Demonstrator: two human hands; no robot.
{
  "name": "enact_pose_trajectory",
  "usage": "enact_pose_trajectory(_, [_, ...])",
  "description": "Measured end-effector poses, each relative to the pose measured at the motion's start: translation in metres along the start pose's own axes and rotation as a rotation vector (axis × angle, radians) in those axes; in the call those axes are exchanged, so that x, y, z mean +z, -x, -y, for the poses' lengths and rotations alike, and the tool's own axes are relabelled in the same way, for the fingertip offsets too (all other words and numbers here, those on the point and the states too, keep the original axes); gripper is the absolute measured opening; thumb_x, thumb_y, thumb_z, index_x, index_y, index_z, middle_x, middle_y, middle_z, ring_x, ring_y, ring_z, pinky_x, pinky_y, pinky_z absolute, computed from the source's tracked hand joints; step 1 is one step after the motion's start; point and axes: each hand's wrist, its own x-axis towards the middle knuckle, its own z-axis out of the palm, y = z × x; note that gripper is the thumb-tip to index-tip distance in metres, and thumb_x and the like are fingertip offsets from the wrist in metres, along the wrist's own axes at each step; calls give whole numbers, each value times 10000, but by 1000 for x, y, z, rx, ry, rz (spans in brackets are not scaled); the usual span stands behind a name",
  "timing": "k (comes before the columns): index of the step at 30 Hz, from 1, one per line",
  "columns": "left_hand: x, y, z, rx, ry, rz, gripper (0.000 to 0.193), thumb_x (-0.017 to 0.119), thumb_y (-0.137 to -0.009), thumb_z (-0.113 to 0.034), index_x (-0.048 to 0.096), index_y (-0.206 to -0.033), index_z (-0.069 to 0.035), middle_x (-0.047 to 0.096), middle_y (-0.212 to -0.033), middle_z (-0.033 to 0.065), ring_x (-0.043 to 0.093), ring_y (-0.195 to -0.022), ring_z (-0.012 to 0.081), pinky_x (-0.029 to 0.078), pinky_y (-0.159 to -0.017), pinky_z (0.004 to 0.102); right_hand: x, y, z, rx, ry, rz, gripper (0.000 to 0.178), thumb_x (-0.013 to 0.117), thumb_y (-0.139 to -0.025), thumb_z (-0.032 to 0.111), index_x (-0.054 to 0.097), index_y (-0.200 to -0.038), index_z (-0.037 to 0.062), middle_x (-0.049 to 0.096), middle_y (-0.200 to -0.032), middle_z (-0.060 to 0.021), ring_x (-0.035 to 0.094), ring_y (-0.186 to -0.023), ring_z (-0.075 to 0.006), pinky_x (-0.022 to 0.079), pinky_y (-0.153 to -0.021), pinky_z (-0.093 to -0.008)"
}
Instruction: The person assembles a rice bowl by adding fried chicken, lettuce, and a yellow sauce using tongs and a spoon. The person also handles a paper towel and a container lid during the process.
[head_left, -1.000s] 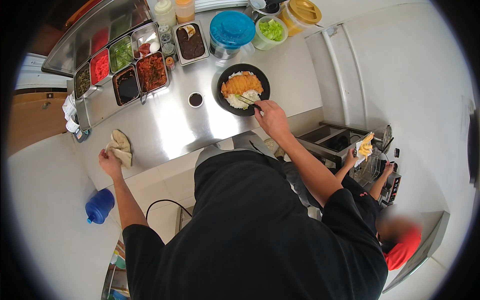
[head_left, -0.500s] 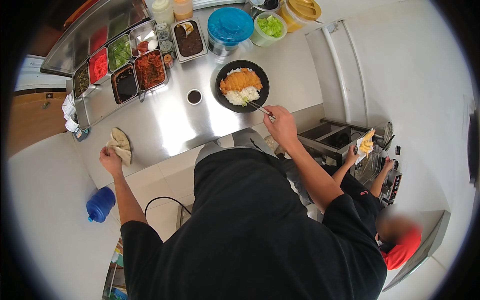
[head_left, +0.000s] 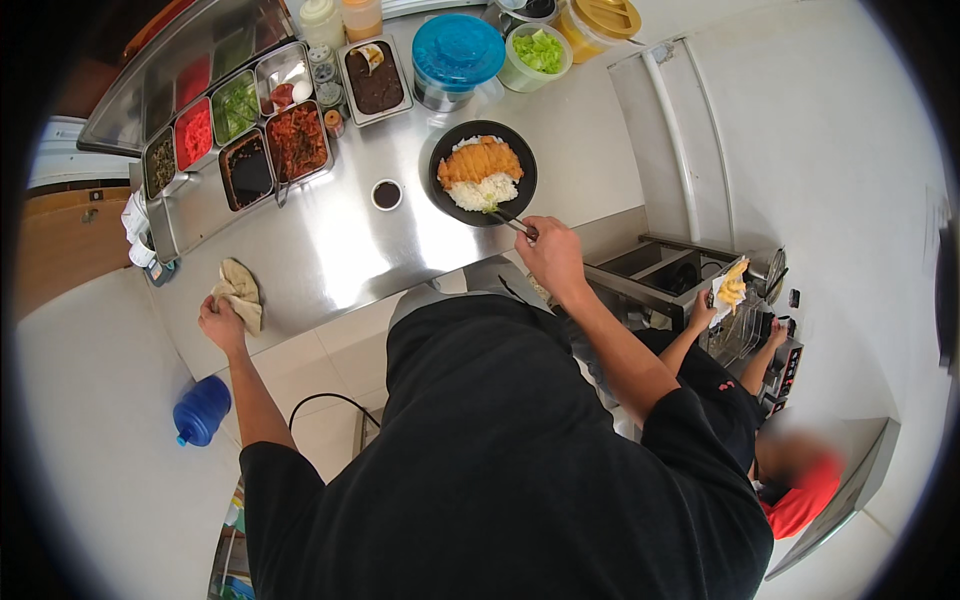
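Note:
My right hand [head_left: 553, 257] grips a pair of metal tongs [head_left: 516, 225]. Their tips reach the near edge of a round black bowl [head_left: 531, 180], where a small green piece of lettuce [head_left: 491, 208] shows. Inside the bowl, a sliced golden fried cutlet [head_left: 480, 162] rests on white rice [head_left: 492, 191]. My left hand [head_left: 221, 324] is at the counter's left front edge, its fingers closed on a folded beige cloth [head_left: 240, 290]. A small white cup of dark sauce [head_left: 387, 194] stands left of the bowl.
Steel ingredient pans [head_left: 235, 165] line the back left. Behind the bowl are a pan of brown sauce [head_left: 376, 82], a blue-lidded container [head_left: 458, 50] and a tub of lettuce [head_left: 538, 52]. A co-worker at right holds fried food [head_left: 732, 287] over a fryer [head_left: 660, 270].
My right hand has shifted slightly left and turned, bringing the tongs lower along the bowl's near edge. My left hand stays on the cloth.

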Motion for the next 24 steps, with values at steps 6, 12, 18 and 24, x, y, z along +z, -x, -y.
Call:
enact_pose_trajectory(6, [0,1,-2,-21,8,-7,372,612,-888,-243,643,-1166,2,629,-1134,225,557,-1094,380,448,-966,451,-10,-2,10,38,-55,28,227,675,-849,138,715,-995,-30,709,-924,-198,710,-821,-316,562,-779,-388])
enact_pose_trajectory(12, [0,0,7,-74,60,27,397,609,-886,-248,629,-1185,11,612,-1159,240,549,-1125,393,441,-983,455,-36,4,15,23,-170,-9,181,685,-823,101,715,-953,-22,701,-894,-192,694,-805,-333,555,-754,-402])
enact_pose_trajectory(18, [-24,6,-43,22,81,-100,408,611,-898,-207,588,-1238,18,584,-1190,251,549,-1133,406,435,-1001,453,-91,-70,-19,-1,-112,-312,190,701,-841,129,721,-979,0,719,-922,-180,719,-828,-299,565,-769,-380])
enact_pose_trajectory(24, [-59,50,-152,214,98,-114,346,599,-937,-137,570,-1242,25,557,-1223,232,560,-1110,382,448,-982,443,-101,-221,-54,-43,-61,-456,285,695,-869,193,713,-1061,-16,733,-923,-187,728,-831,-273,564,-779,-361])
